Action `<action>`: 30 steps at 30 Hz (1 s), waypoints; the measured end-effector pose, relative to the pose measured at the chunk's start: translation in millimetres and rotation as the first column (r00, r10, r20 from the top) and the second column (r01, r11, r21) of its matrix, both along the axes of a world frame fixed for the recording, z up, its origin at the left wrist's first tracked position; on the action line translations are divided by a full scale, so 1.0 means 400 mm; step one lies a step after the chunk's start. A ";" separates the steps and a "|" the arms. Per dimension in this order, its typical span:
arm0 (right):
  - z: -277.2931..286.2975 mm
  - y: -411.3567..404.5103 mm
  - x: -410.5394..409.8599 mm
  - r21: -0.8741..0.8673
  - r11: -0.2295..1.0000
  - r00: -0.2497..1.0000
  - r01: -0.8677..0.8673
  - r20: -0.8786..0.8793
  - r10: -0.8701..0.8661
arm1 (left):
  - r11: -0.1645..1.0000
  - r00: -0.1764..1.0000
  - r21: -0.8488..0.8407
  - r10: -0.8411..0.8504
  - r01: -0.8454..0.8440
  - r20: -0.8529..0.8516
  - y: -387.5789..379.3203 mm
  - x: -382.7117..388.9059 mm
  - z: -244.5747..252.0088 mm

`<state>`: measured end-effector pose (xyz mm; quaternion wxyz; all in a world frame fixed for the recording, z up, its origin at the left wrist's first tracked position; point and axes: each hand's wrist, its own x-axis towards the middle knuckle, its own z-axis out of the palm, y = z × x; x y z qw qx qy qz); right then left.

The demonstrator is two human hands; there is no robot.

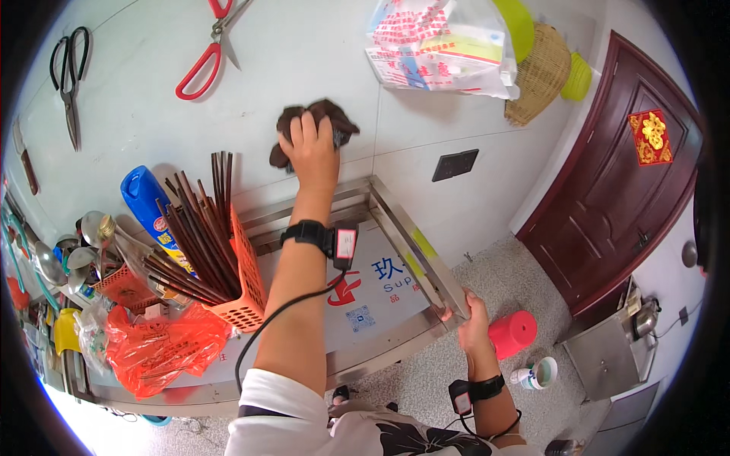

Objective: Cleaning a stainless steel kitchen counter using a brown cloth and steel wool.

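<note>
My left hand (311,145) is spread over a crumpled dark brown cloth (336,114) and presses it on the tiled wall (274,68). The fingers cover part of the cloth. Down at the right, my right hand (473,322) grips the front corner of a stainless steel shelf frame (419,239). A grey-white printed panel (376,319) lies inside that frame. Left of my left forearm, an orange perforated plastic basket (246,279) holds many dark chopsticks (199,239). Both wrists wear black bands with small devices and cables.
Red-handled scissors (199,74), black scissors (68,97) and a plastic bag of boxes (445,51) hang on the wall. Beside the basket are a blue bottle (145,194), ladles (80,259) and a red plastic bag (165,347). A pink stool (513,333) and a bucket (542,373) stand on the floor.
</note>
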<state>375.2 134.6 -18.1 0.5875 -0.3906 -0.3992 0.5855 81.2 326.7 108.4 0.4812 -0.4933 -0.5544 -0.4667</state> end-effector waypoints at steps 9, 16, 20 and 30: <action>0.009 0.000 -0.014 -0.035 0.999 1.000 -0.009 0.015 0.009 | 0.938 1.000 -0.345 -0.026 0.019 -0.015 -0.068 0.016 -0.189; 0.013 0.008 -0.022 -0.019 0.999 0.999 -0.049 0.022 0.049 | 0.983 0.987 -0.171 -0.088 0.065 -0.133 0.000 0.050 0.031; 0.016 -0.004 -0.015 0.034 0.996 0.997 -0.078 -0.016 0.079 | 0.966 0.986 -0.225 -0.151 0.132 -0.069 -0.004 0.065 0.205; 0.025 -0.009 -0.016 0.005 1.000 1.000 0.003 0.005 -0.003 | 0.948 0.950 -0.318 -0.120 0.024 -0.288 0.020 0.085 -0.093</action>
